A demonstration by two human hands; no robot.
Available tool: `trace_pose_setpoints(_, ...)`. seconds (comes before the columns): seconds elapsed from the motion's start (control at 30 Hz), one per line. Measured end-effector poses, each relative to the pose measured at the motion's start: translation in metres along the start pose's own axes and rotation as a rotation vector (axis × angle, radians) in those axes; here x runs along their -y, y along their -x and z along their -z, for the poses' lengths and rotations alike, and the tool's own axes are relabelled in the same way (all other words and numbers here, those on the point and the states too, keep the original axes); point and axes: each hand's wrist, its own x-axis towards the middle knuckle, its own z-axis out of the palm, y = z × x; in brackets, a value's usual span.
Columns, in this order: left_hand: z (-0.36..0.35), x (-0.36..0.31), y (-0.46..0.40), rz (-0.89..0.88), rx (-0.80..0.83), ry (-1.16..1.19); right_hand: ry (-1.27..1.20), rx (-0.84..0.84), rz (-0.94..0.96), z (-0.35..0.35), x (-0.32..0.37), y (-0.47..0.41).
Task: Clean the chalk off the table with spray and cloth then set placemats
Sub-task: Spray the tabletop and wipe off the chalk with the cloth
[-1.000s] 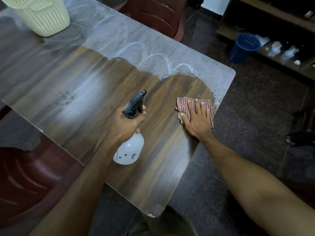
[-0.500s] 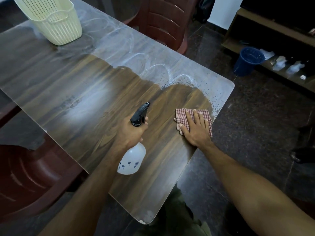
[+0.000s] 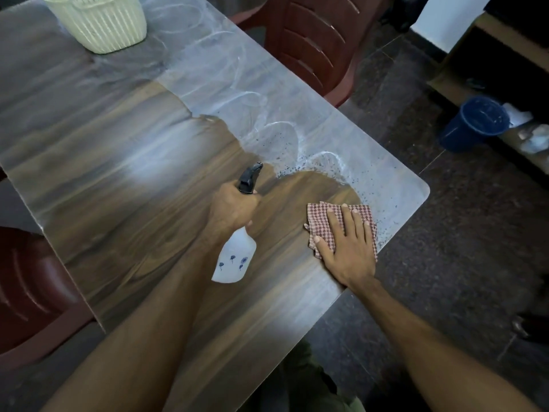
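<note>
My left hand (image 3: 233, 208) grips the neck of a white spray bottle (image 3: 236, 260) with a black nozzle, held above the wooden table (image 3: 118, 203) and aimed at the far side. My right hand (image 3: 346, 246) presses flat, fingers spread, on a red checked cloth (image 3: 319, 215) near the table's right edge. White chalk scribbles (image 3: 237, 93) cover the far right strip of the table, speckled with dark spray droplets near the right corner. The near part of the table shows bare wood grain.
A cream slatted basket (image 3: 101, 22) stands at the table's far left. Red plastic chairs sit behind the table (image 3: 315, 40) and at the near left (image 3: 26, 292). A blue bucket (image 3: 472, 123) sits on the dark floor beside a low shelf at the right.
The bottle's nozzle has swung from pointing right to pointing further toward the chalked strip. My right hand stays pressed on the cloth, about where it was on the table. The camera has shifted.
</note>
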Motion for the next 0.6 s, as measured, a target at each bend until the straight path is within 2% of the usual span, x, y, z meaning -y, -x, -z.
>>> trace_pose_setpoints(0.17, -0.022, -0.018, -0.020, 0.026, 0.021, -0.032, -0.003, 0.003, 0.001, -0.001, 0.000, 0.001)
trace_pose_setpoints(0.27, -0.037, -0.030, -0.026, -0.037, 0.106, -0.067, -0.020, 0.008, -0.004, 0.001, 0.002, 0.001)
trace_pose_setpoints(0.43, -0.071, -0.061, -0.016, -0.228, 0.304, -0.290, -0.043, -0.016, 0.002, 0.004, 0.002, 0.002)
trace_pose_setpoints(0.6, -0.088, -0.072, -0.009, -0.261, 0.386, -0.426, -0.052, 0.029, 0.003, 0.005, 0.003, 0.003)
